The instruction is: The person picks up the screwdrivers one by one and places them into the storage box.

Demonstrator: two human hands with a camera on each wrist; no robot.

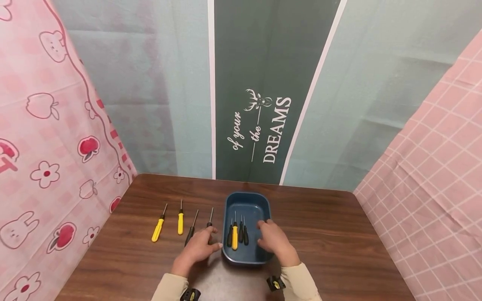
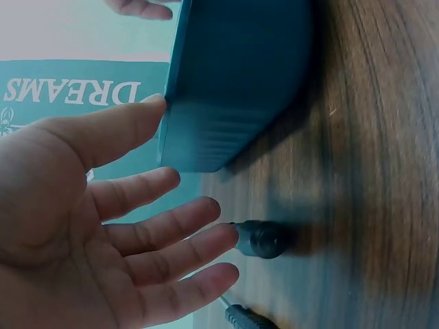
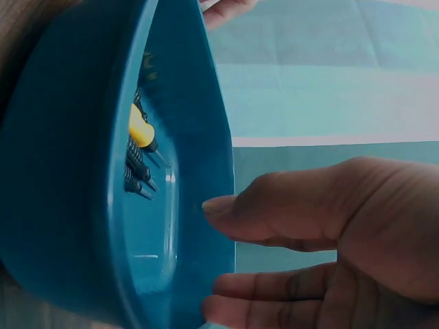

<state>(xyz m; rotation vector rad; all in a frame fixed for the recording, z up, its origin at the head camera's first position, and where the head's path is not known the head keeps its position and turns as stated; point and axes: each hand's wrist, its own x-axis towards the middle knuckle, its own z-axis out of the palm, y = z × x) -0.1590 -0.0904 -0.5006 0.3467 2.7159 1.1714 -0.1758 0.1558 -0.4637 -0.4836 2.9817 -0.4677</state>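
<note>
A blue rectangular tray (image 1: 247, 262) stands on the table, with a yellow-handled screwdriver (image 1: 235, 238) and three black-handled screwdrivers (image 1: 246, 236) lying inside. My left hand (image 1: 197, 248) is left of it, palm beside the tray's wall, fingers spread and thumb tip at the rim. Beyond those fingers lie two screwdrivers with black handles (image 2: 264, 238), their grips partly covered by the hand in the head view. My right hand (image 1: 275, 238) hangs over the tray's right rim, thumb and fingers loosely extended and apart, holding nothing.
Farther left on the wooden table (image 1: 320, 234) lie two yellow-handled screwdrivers (image 1: 158, 230), roughly side by side, tips pointing away. A green and grey curtain (image 1: 180, 104) hangs behind the table; pink patterned cloths (image 1: 429, 167) hang at both sides.
</note>
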